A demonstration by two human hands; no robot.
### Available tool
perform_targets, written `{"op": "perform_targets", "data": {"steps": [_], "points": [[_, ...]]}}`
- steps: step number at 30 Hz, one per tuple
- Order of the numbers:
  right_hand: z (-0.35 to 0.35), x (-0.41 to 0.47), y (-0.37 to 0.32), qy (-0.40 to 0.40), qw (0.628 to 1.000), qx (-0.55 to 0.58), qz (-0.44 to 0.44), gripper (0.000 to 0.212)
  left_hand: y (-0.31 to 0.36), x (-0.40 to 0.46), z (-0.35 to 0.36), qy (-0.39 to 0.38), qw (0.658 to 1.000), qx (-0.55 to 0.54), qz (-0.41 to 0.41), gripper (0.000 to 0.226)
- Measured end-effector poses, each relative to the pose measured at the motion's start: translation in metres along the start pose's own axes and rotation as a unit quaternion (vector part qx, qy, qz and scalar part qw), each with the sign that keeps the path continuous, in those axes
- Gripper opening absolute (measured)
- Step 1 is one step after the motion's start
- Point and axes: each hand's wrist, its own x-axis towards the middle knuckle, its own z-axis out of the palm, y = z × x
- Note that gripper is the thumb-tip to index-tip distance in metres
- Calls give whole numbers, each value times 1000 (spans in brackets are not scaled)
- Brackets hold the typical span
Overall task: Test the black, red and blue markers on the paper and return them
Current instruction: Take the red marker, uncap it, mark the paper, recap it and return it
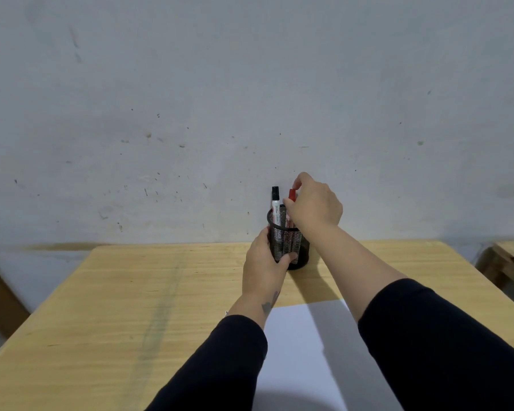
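Markers sit upright in mesh pen cup w/ left hand wrapped round its side; right hand pinches red marker at cap, black marker just left of pinch. Risk: cap-only grip may pop cap off, or a tilted pull snags the rim & tips cup. Blue marker not visible.

Soft even light, faint arm shadows on paper, wide-angle bending at edges, slight blur

Markers stand in holder, behind paper, on table.
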Motion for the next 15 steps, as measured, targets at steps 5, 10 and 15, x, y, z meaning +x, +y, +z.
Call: {"op": "perform_targets", "data": {"steps": [5, 10, 15], "points": [[3, -3, 2, -44, 980, 180, 70, 35, 5, -2, -2, -4, 1000, 0, -6, 55], [-6, -4, 5, -73, 958, 270, 64, 23, 7, -3, -1, -4, 1000, 4, -10, 56], [-38, -4, -4, -18, 909, 417, 21, 28, 11, -2, -4, -20, 999, 25, -16, 53]]}}
